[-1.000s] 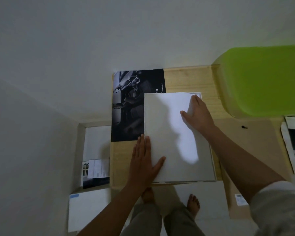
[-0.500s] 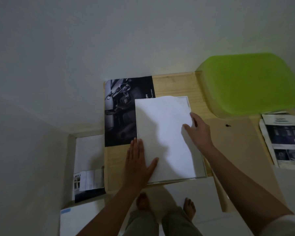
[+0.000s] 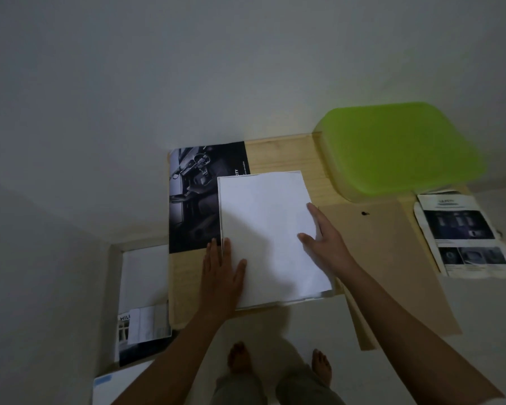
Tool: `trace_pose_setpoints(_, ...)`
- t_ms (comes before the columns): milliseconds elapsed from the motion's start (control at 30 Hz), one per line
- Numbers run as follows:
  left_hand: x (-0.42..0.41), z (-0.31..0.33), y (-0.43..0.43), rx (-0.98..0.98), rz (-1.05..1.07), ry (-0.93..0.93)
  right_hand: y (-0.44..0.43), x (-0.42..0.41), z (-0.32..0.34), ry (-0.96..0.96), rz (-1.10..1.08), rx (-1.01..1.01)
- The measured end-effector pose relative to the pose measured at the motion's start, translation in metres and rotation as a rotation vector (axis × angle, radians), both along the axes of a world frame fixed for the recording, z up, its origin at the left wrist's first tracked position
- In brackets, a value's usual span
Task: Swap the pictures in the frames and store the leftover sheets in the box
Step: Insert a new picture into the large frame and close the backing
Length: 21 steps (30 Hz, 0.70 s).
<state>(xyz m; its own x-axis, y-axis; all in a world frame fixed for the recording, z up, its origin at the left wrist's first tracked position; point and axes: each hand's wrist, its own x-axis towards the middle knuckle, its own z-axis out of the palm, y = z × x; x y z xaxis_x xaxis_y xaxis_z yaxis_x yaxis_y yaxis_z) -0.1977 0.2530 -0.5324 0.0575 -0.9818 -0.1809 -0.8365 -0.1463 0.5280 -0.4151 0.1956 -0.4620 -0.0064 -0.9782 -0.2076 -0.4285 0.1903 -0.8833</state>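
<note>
A white sheet (image 3: 268, 226) lies face down over a picture frame on the wooden table (image 3: 278, 156); the frame's pale edge shows along the sheet's left and bottom. My left hand (image 3: 222, 276) presses flat on the sheet's lower left corner, fingers apart. My right hand (image 3: 323, 238) rests on the sheet's right edge, thumb on top, fingers at the border. A dark printed picture (image 3: 193, 200) lies beside and partly under the sheet. A brown backing board (image 3: 392, 258) lies to the right, under my right forearm. The open box (image 3: 142, 287) on the floor at left holds sheets.
A green plastic lid or tub (image 3: 398, 147) sits at the table's back right. A printed leaflet (image 3: 462, 232) lies at the far right. A white box lid (image 3: 111, 387) lies on the floor at lower left. My bare feet (image 3: 240, 358) stand near the table's front edge.
My right hand has slid from the sheet's top right corner down along its right edge. My left hand has stayed in place. The camera view has shifted right.
</note>
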Motion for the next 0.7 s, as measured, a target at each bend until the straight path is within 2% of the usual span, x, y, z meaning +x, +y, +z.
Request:
trace_pose_setpoints(200, -0.026, 0.018, -0.002, -0.041, 0.1, 0.125, -0.006, -0.008, 0.036, -0.124, 0.149, -0.085)
trace_pose_setpoints(267, -0.046, 0.03, -0.006, -0.058, 0.15, 0.223, -0.007, -0.024, 0.052, -0.138, 0.176, -0.123)
trace_pose_setpoints(333, -0.07, 0.046, -0.015, -0.041, 0.206, 0.41, -0.008, -0.046, 0.069, -0.153, 0.18, -0.169)
trace_pose_setpoints(400, -0.1, 0.065, -0.023, -0.067, 0.234, 0.621, -0.009, -0.077, 0.085, -0.169, 0.165, -0.211)
trace_pose_setpoints(467, -0.136, 0.085, -0.027, -0.083, 0.247, 0.751, -0.007, -0.114, 0.097, -0.178, 0.139, -0.233)
trace_pose_setpoints(567, -0.194, 0.106, -0.029, -0.106, 0.221, 0.818, 0.002, -0.18, 0.103, -0.182, 0.068, -0.228)
trace_pose_setpoints(700, -0.27, 0.097, -0.03, -0.105, 0.115, 0.846, 0.021, -0.273, 0.092, -0.118, -0.126, -0.183)
